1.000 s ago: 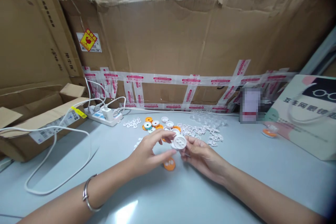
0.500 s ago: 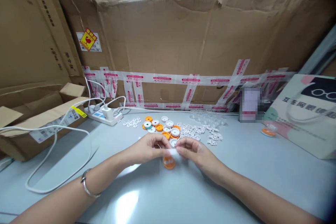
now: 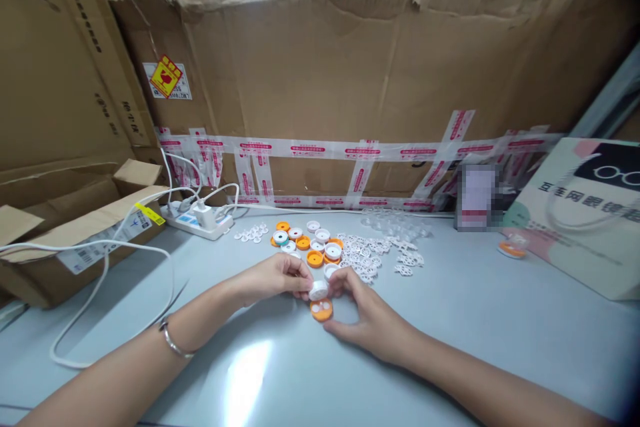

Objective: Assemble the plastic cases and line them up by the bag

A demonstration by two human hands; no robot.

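My left hand (image 3: 293, 278) pinches a small white round plastic piece (image 3: 319, 290) by its left edge, tilted with its patterned face toward me. Just below it, an orange round piece (image 3: 321, 310) with clear and white bits inside lies on the table. My right hand (image 3: 357, 307) is spread, thumb beside the orange piece and fingers close to the right edge of the white one; whether those fingertips touch it I cannot tell. Beyond my fingers sits a white round cup (image 3: 331, 271), and behind it are several orange and white round cups (image 3: 315, 258).
White cut-out plastic pieces (image 3: 363, 255) lie in a pile, with clear parts (image 3: 395, 223) behind. Small white discs (image 3: 251, 233) lie left, near a power strip (image 3: 200, 220). Cables and an open carton (image 3: 100, 213) occupy the left; a printed bag (image 3: 575, 213) stands right.
My right hand has let go of the white piece and spread its thumb down beside the orange piece. My left hand has turned the white piece, so its face now shows.
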